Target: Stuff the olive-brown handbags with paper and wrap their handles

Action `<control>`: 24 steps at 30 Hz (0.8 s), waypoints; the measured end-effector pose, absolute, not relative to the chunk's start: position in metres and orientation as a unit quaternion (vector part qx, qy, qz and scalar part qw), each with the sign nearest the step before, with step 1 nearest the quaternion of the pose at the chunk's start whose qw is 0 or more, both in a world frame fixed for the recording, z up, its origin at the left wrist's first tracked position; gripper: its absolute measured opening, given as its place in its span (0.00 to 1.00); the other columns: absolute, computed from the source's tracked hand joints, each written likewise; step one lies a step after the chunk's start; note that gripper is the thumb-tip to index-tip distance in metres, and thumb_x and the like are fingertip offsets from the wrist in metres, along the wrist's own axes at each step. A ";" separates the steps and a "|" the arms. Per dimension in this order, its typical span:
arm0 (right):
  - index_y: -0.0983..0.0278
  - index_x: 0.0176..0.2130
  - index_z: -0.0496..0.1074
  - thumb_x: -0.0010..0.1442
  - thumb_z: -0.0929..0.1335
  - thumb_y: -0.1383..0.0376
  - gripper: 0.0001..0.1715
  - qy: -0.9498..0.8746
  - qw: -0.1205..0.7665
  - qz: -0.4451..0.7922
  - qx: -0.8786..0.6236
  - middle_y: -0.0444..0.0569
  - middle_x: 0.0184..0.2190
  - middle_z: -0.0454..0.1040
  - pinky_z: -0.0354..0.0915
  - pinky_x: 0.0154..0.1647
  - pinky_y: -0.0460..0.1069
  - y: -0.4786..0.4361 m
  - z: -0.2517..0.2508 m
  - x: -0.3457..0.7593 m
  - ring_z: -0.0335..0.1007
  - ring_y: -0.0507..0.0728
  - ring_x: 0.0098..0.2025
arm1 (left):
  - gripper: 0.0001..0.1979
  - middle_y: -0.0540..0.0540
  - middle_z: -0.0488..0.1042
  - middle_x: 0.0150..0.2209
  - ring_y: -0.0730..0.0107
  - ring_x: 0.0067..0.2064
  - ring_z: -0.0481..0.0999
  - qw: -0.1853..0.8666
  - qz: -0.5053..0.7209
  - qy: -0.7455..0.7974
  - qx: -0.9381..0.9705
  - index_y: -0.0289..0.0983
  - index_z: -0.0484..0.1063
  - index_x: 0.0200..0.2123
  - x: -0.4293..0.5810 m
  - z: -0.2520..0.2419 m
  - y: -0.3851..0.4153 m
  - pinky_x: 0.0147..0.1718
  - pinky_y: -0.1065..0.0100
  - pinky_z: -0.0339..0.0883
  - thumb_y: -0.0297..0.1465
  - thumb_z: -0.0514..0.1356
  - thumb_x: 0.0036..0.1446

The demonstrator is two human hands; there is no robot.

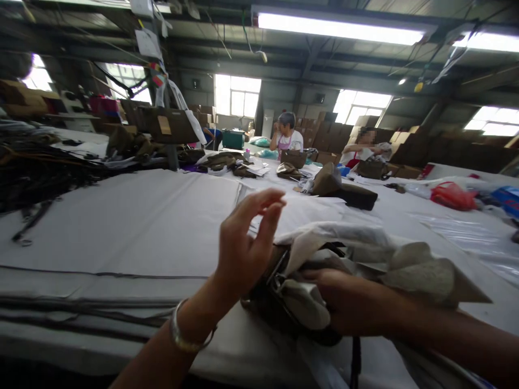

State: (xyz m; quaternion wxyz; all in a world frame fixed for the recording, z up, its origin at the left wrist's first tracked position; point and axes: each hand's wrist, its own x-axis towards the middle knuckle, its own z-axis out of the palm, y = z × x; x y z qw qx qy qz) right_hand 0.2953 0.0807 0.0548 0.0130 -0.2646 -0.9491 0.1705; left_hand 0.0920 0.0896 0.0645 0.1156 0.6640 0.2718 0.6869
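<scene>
My left hand point(245, 243) is raised just above the table's near edge, fingers apart and slightly curled, holding nothing; a bracelet point(184, 335) circles its wrist. My right hand point(344, 300) reaches into a dark handbag point(284, 310) with an open zipper, pressing crumpled grey stuffing paper point(405, 265) that spills out of it. Its fingers are partly buried in the paper and bag.
The wide white table point(133, 221) stretches ahead. Dark straps point(36, 178) pile up at the far left. More brown bags point(344, 189) lie mid-table, and a red plastic bag point(452, 195) sits at right. Two people point(287, 135) sit at the far end near stacked cardboard boxes point(454, 148).
</scene>
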 end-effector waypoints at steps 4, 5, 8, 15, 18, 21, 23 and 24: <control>0.63 0.41 0.74 0.61 0.65 0.69 0.10 -0.943 0.031 0.213 -0.255 0.50 0.42 0.79 0.71 0.51 0.50 0.093 0.059 0.298 0.76 0.58 0.45 | 0.09 0.44 0.81 0.36 0.68 0.39 0.80 0.005 0.628 0.168 0.760 0.33 0.74 0.44 0.085 0.013 0.047 0.43 0.68 0.74 0.28 0.56 0.65; 0.63 0.41 0.74 0.59 0.66 0.69 0.10 -0.943 0.027 0.216 -0.253 0.50 0.42 0.79 0.71 0.52 0.50 0.094 0.058 0.298 0.76 0.58 0.46 | 0.10 0.43 0.82 0.37 0.66 0.40 0.81 -0.021 0.598 0.154 0.787 0.32 0.74 0.45 0.089 0.001 0.045 0.46 0.66 0.75 0.29 0.57 0.64; 0.62 0.45 0.74 0.58 0.67 0.69 0.14 -0.940 0.032 0.222 -0.257 0.49 0.46 0.78 0.70 0.53 0.49 0.097 0.058 0.296 0.75 0.58 0.48 | 0.09 0.45 0.84 0.41 0.65 0.43 0.82 -0.100 0.591 0.149 0.787 0.32 0.75 0.45 0.102 -0.028 0.057 0.53 0.65 0.72 0.28 0.58 0.63; 0.59 0.48 0.75 0.68 0.63 0.60 0.15 -0.924 0.051 0.205 -0.319 0.47 0.45 0.80 0.73 0.50 0.50 0.118 0.064 0.299 0.77 0.59 0.46 | 0.06 0.56 0.82 0.32 0.76 0.33 0.78 -0.139 0.672 0.138 0.715 0.38 0.76 0.36 0.124 -0.040 0.083 0.38 0.72 0.69 0.33 0.61 0.64; 0.61 0.47 0.76 0.69 0.62 0.58 0.17 -0.922 0.059 0.199 -0.326 0.50 0.45 0.81 0.73 0.51 0.52 0.136 0.058 0.303 0.78 0.61 0.46 | 0.16 0.51 0.81 0.32 0.71 0.35 0.79 -0.096 0.626 0.185 0.751 0.36 0.75 0.35 0.134 -0.041 0.090 0.36 0.67 0.67 0.41 0.56 0.67; 0.63 0.44 0.77 0.69 0.61 0.56 0.19 -0.918 0.063 0.201 -0.336 0.51 0.45 0.81 0.74 0.50 0.53 0.146 0.053 0.303 0.78 0.61 0.46 | 0.24 0.49 0.78 0.28 0.65 0.35 0.79 -0.093 0.594 0.218 0.769 0.36 0.75 0.33 0.141 -0.043 0.098 0.36 0.62 0.67 0.47 0.50 0.68; 0.63 0.46 0.76 0.69 0.61 0.57 0.19 -0.924 0.069 0.174 -0.333 0.52 0.43 0.81 0.75 0.46 0.52 0.144 0.051 0.303 0.79 0.61 0.44 | 0.24 0.51 0.73 0.20 0.67 0.27 0.76 -0.114 0.620 0.181 0.754 0.37 0.72 0.25 0.147 -0.044 0.101 0.30 0.62 0.66 0.48 0.52 0.66; 0.63 0.47 0.76 0.68 0.61 0.57 0.19 -0.932 0.081 0.150 -0.319 0.52 0.42 0.81 0.75 0.44 0.52 0.139 0.050 0.304 0.79 0.61 0.42 | 0.25 0.53 0.69 0.17 0.69 0.23 0.73 -0.119 0.642 0.152 0.742 0.38 0.70 0.21 0.151 -0.044 0.101 0.26 0.63 0.66 0.47 0.55 0.64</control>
